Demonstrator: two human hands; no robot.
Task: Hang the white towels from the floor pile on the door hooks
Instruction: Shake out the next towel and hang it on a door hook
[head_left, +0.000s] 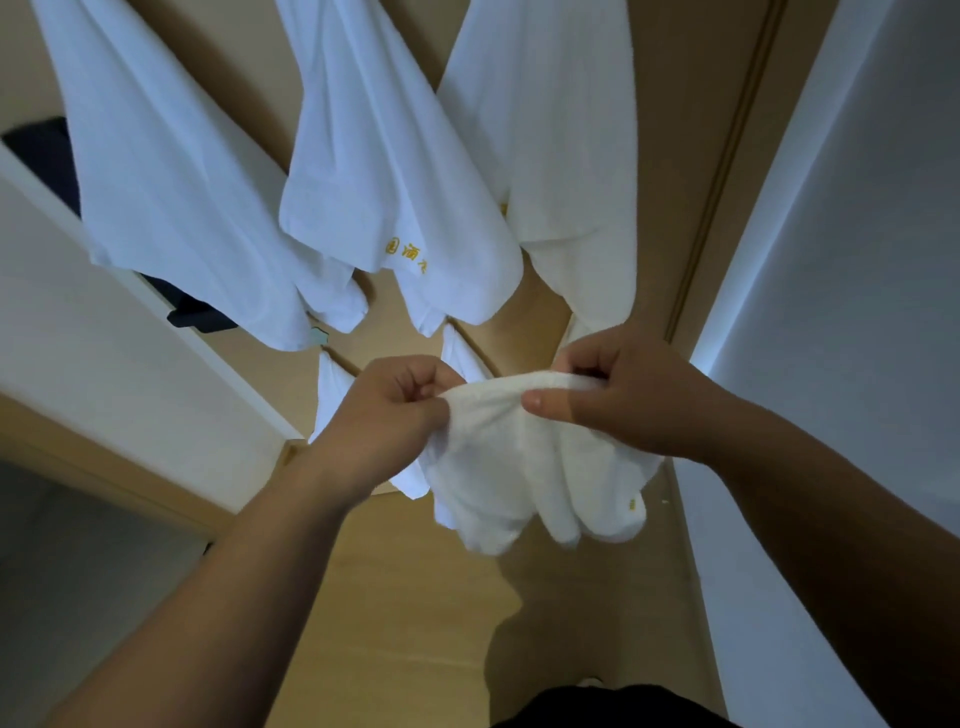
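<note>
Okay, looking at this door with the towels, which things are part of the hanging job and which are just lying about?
Part of the job:
- small white terry towel, bunched top edge pinched by left hand and right hand
- three white towels already hanging: left, middle with yellow embroidery, right
- tan wooden door

Just lying about:
- dark navy fabric item behind the left towel

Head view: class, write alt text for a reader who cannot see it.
Both hands, left hand and right hand, pinch the top edge of a white towel before a wooden door where three white towels hang.
</note>
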